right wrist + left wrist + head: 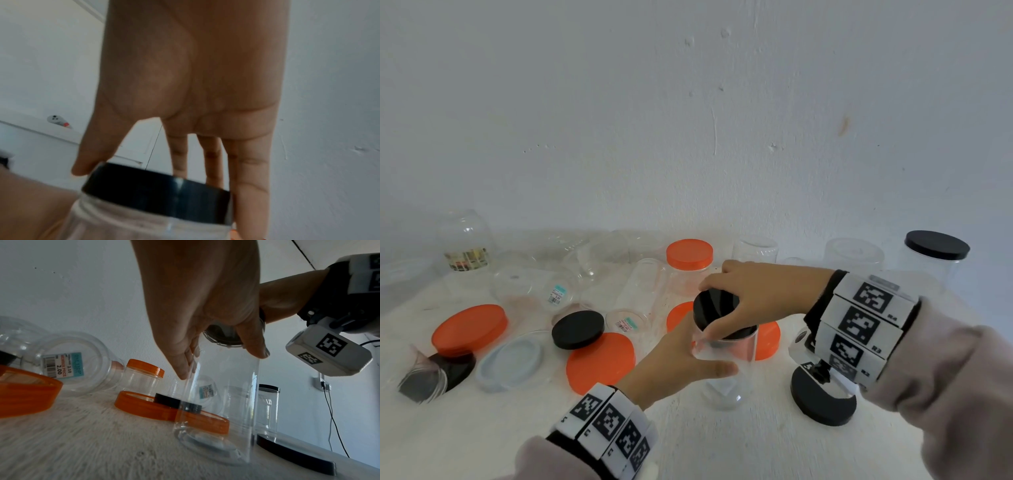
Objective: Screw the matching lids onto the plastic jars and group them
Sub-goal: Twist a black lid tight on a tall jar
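Your left hand (681, 359) gripped the upright clear jar (726, 370) near the white table's (722, 445) front edge, while your right hand (753, 298) clasped the black lid (717, 310) sitting tilted on its mouth

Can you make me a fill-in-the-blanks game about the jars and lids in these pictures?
1. The right hand grips a lid whose colour is ____.
2. The left hand holds a clear jar that stands ____ on the table.
3. The capped jar behind the hands has a lid coloured ____.

Missing words: black; upright; orange
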Available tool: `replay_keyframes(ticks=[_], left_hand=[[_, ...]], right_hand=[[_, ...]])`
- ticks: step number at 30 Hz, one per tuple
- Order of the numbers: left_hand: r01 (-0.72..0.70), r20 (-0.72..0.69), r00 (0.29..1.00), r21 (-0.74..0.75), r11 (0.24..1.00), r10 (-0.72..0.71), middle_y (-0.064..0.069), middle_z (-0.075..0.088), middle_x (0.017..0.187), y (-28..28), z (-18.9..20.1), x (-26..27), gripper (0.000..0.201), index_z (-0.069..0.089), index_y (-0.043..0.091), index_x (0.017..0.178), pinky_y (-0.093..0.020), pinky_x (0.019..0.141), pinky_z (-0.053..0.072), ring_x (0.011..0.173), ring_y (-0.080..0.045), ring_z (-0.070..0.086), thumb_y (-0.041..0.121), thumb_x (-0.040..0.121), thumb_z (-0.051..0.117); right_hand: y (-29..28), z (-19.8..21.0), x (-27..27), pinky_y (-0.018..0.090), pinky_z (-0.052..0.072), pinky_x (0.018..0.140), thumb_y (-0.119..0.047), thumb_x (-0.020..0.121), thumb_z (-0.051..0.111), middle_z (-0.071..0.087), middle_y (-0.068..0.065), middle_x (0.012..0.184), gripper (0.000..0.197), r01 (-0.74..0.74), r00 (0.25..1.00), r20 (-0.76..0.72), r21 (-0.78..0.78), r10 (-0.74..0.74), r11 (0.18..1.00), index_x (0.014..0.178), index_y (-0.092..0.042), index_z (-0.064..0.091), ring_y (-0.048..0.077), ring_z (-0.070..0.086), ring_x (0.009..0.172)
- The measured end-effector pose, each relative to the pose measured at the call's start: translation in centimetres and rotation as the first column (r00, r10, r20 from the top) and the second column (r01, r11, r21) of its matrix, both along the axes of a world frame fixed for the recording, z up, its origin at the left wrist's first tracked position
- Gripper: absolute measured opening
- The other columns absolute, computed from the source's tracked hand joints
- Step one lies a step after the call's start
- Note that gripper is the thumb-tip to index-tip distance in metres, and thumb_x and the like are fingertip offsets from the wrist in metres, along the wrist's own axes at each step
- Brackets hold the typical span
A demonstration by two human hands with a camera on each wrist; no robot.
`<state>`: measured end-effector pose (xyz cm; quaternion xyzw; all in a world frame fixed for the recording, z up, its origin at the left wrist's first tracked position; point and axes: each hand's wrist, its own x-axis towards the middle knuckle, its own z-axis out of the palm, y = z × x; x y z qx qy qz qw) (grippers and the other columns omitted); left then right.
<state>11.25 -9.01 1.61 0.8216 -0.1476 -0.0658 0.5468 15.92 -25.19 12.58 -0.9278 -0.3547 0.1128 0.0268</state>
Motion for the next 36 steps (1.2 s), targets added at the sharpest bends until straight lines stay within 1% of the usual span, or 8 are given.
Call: replay_keyframes(ticks=[3, 9, 13, 17, 23, 26, 33, 36], left_hand=[[-0.005, -0.006, 1.000, 0.004, 1.000, 0.005, 0.033, 0.044, 0.129, 0.0, 0.0, 0.0, 0.079, 0.027, 0.055, 0.128, -0.010, 0.091, 0.038, 0.115, 0.022, 0.040, 0.031, 0.075, 0.080], [-0.004, 0.003, 1.000, 0.015, 1.000, 0.004, 0.035, 0.042, 0.122, 0.0, 0.1, -0.1, 0.071, 0.029, 0.055, 0.119, 0.007, 0.078, 0.033, 0.102, 0.034, 0.036, 0.029, 0.075, 0.079], [-0.003, 0.001, 1.000, 0.009, 1.000, 0.003, 0.036, 0.042, 0.124, 0.0, 0.1, -0.1, 0.074, 0.029, 0.054, 0.123, 0.004, 0.081, 0.035, 0.105, 0.031, 0.037, 0.029, 0.075, 0.080], [-0.004, -0.008, 1.000, -0.007, 1.000, 0.004, 0.030, 0.043, 0.134, -0.1, 0.1, -0.1, 0.084, 0.025, 0.051, 0.133, -0.016, 0.099, 0.036, 0.123, 0.013, 0.040, 0.029, 0.075, 0.080], [-0.011, 0.003, 1.000, 0.004, 1.000, 0.011, 0.036, 0.042, 0.125, -0.1, 0.1, -0.1, 0.075, 0.027, 0.057, 0.121, -0.002, 0.084, 0.037, 0.108, 0.030, 0.037, 0.031, 0.075, 0.080], [-0.005, 0.018, 1.000, 0.001, 1.000, 0.005, 0.036, 0.043, 0.124, -0.2, 0.1, -0.1, 0.075, 0.028, 0.056, 0.121, 0.003, 0.081, 0.036, 0.107, 0.030, 0.038, 0.027, 0.075, 0.080], [-0.005, 0.005, 1.000, -0.010, 1.000, 0.005, 0.042, 0.044, 0.123, -0.1, 0.0, -0.1, 0.076, 0.029, 0.058, 0.123, -0.010, 0.090, 0.040, 0.115, 0.022, 0.040, 0.029, 0.075, 0.080], [-0.012, -0.007, 1.000, -0.017, 1.000, 0.012, 0.035, 0.045, 0.129, -0.1, -0.1, -0.1, 0.079, 0.028, 0.054, 0.128, -0.015, 0.098, 0.038, 0.121, 0.014, 0.041, 0.028, 0.075, 0.081]], right_hand=[[0.1, 0.1, -0.1, 0.023, 0.041, 0.071, -0.075, 0.075, 0.057, 0.042, -0.007, 0.111, 0.078, 0.015, 1.000, 0.010, -0.007, -0.015, 1.000, 0.136, -0.031, 0.041, 0.010, 0.048, 0.097], [-0.1, 1.5, 0.3, 0.036, 0.041, 0.103, -0.041, 0.079, 0.073, 0.036, -0.012, 0.134, 0.076, -0.091, 0.981, -0.175, -0.006, 0.088, 0.996, 0.145, -0.040, 0.033, 0.011, 0.037, 0.124], [0.0, 1.1, 0.4, 0.026, 0.043, 0.088, -0.061, 0.076, 0.068, 0.041, -0.011, 0.121, 0.074, -0.056, 0.992, -0.112, -0.009, 0.055, 0.998, 0.140, -0.038, 0.039, 0.010, 0.042, 0.111], [0.3, -0.1, 0.3, 0.021, 0.034, 0.066, -0.079, 0.072, 0.056, 0.039, -0.010, 0.110, 0.079, 0.005, 0.998, 0.057, -0.024, -0.004, 1.000, 0.136, -0.034, 0.040, 0.011, 0.044, 0.095], [-0.3, 0.6, 0.5, 0.034, 0.040, 0.100, -0.055, 0.076, 0.071, 0.035, -0.012, 0.130, 0.085, -0.043, 0.988, -0.152, -0.014, 0.040, 0.999, 0.145, -0.043, 0.024, 0.012, 0.035, 0.121], [-0.4, 0.7, 0.6, 0.029, 0.042, 0.096, -0.050, 0.077, 0.072, 0.040, -0.012, 0.123, 0.076, -0.067, 0.987, -0.145, 0.034, 0.071, 0.997, 0.142, -0.040, 0.034, 0.009, 0.041, 0.115], [0.1, -0.6, 0.1, 0.022, 0.036, 0.065, -0.082, 0.070, 0.054, 0.041, -0.012, 0.103, 0.080, 0.029, 0.997, 0.071, -0.004, -0.029, 1.000, 0.131, -0.033, 0.041, 0.006, 0.046, 0.084], [0.1, -0.5, 0.2, 0.027, 0.041, 0.080, -0.082, 0.070, 0.053, 0.036, -0.013, 0.111, 0.088, 0.029, 1.000, 0.006, -0.021, -0.029, 0.999, 0.142, -0.035, 0.031, 0.008, 0.045, 0.101]])
